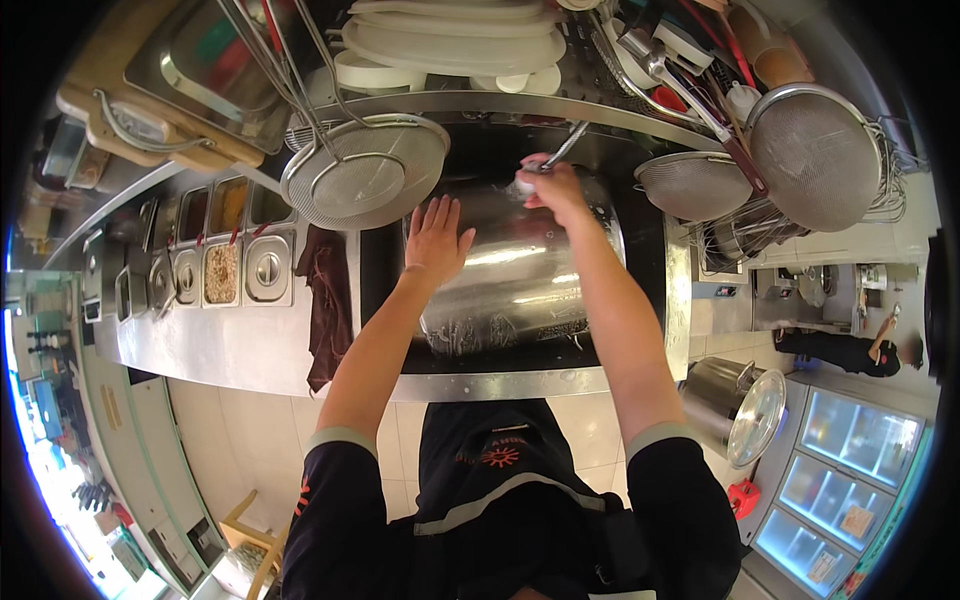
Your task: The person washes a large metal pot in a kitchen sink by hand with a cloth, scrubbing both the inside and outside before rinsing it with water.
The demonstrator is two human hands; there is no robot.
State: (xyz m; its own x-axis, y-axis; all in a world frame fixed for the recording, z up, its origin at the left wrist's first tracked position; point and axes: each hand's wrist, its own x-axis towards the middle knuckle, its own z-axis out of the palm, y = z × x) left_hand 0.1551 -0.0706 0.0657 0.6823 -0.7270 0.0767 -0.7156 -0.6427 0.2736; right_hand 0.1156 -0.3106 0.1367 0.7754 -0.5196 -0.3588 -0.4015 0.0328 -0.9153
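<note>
A large stainless steel pot (pixel 510 262) lies on its side in the dark sink (pixel 382 292), with wet streaks and foam on its wall. My left hand (pixel 439 240) rests flat on the left part of the pot, holding nothing. On the pot's far right side, my right hand (pixel 553 187) grips a small pale scrubber (pixel 525 184), mostly covered by the fingers. Just behind that hand runs a braided metal hose (pixel 568 144); whether the hand touches it I cannot tell.
Mesh strainers (pixel 360 176) hang at left and right over the sink. A brown cloth (pixel 328 300) lies on the counter beside food pans (pixel 268 266). White plates (pixel 450 37) are stacked behind. A lidded pot (pixel 720 405) stands at right; another person (pixel 847 352) is farther off.
</note>
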